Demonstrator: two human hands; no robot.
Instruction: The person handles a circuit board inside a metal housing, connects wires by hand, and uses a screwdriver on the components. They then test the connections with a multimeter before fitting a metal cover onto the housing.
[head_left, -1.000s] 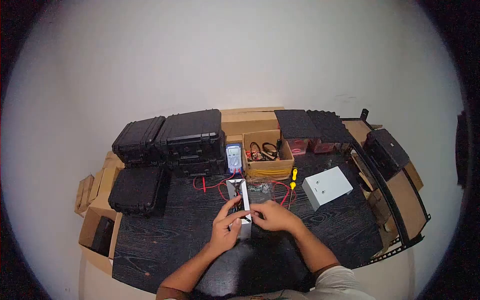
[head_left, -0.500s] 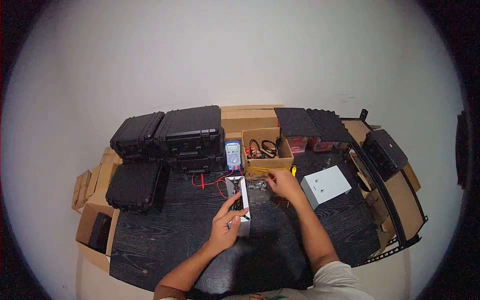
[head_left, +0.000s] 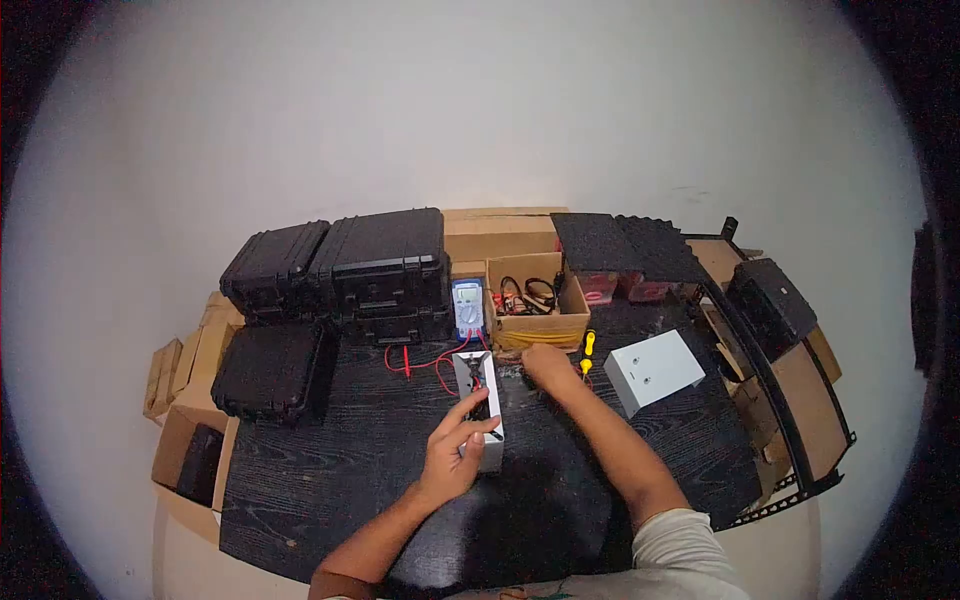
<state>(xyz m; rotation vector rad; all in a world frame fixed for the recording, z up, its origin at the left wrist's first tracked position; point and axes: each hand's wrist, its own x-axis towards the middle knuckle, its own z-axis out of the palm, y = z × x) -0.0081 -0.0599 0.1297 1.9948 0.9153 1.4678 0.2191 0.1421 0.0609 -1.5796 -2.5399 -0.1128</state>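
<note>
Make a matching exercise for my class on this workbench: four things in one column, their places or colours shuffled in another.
Column 1
1. multimeter
2. screwdriver
3. left hand
4. right hand

Column 2
A. at the narrow white box
B. yellow and black
C. at the near side of the cardboard box
D. blue and pale grey

Right pairs: 1-D, 2-B, 3-A, 4-C

An electronics workbench, with multimeter (head_left: 468,309) and yellow-handled screwdriver (head_left: 588,352).
</note>
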